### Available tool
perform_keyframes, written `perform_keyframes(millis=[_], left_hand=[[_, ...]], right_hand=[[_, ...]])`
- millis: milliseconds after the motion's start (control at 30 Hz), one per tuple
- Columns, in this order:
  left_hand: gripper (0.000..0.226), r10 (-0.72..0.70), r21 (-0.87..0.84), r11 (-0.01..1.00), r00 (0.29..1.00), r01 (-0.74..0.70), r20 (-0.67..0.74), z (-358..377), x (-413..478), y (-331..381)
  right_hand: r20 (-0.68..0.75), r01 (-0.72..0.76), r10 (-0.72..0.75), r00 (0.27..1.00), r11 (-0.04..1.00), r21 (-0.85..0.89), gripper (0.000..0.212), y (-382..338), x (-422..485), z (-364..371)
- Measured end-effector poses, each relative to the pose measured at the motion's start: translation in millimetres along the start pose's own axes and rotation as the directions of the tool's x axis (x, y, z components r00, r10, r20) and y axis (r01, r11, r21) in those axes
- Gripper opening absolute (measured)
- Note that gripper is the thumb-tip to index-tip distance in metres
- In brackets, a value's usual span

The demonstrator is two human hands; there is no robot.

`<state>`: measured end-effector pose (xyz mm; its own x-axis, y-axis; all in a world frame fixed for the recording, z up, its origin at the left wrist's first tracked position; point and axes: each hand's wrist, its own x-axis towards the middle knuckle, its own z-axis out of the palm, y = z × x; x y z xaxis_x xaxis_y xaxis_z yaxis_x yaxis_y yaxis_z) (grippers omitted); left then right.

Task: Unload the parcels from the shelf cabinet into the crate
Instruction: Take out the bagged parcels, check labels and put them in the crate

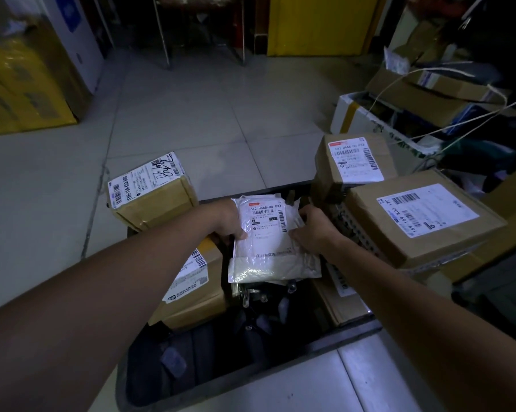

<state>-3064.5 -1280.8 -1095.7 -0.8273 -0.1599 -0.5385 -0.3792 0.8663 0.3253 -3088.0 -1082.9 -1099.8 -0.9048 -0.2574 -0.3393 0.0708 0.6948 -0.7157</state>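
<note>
Head cam, looks fwd-down, close over crate (251,379).

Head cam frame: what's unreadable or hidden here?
Head view:
- The shelf cabinet: not identifiable; out of frame or lost in the dark.
- Inside the crate: too dark to tell the contents under the white mailer.
- Fingers of the left hand: hidden beneath the mailer.
- Mailer label small print: too small.

**Dim light, warped edges**

I work with a dim, bluish picture. The floor tiles (191,114) are the brightest part; the crate (280,360) inside falls almost black. White glare sits on the plastic parcel (267,245). At the left edge the yellow boxes (22,84) blur, and the lens bows every border.
</note>
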Motion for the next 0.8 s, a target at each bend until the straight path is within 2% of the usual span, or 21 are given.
perform_keyframes(millis=[133, 400, 467, 600, 700, 800], left_hand=[[0.041, 0.010, 0.025, 1.000, 1.000, -0.010, -0.008, 0, 5, -2], [0.039, -0.013, -0.044, 0.999, 1.000, 0.013, 0.003, 0, 12, -4], [0.048, -0.008, 0.008, 1.000, 1.000, 0.008, -0.016, -1, 11, -4], [0.064, 0.006, 0.162, 0.987, 0.998, 0.005, -0.066, -7, -3, 5], [0.074, 0.042, 0.228, 0.973, 0.998, -0.029, -0.052, -16, -17, 14], [0.067, 0.082, 0.328, 0.942, 0.996, -0.063, -0.045, -30, -36, 24]], right_hand=[[-0.002, -0.019, 0.019, 1.000, 1.000, 0.005, 0.040, 1, 7, 3], [-0.011, -0.102, 0.102, 0.995, 0.995, -0.020, 0.058, 8, 19, 11], [-0.016, -0.121, 0.121, 0.993, 0.992, -0.017, 0.056, 8, 20, 12], [-0.016, -0.118, 0.119, 0.993, 0.992, 0.042, 0.025, -5, 12, 6], [-0.006, -0.131, 0.131, 0.991, 0.991, -0.008, 0.027, -17, 4, 0], [0.027, -0.106, 0.108, 0.994, 0.991, -0.082, 0.029, -34, -13, -12]])
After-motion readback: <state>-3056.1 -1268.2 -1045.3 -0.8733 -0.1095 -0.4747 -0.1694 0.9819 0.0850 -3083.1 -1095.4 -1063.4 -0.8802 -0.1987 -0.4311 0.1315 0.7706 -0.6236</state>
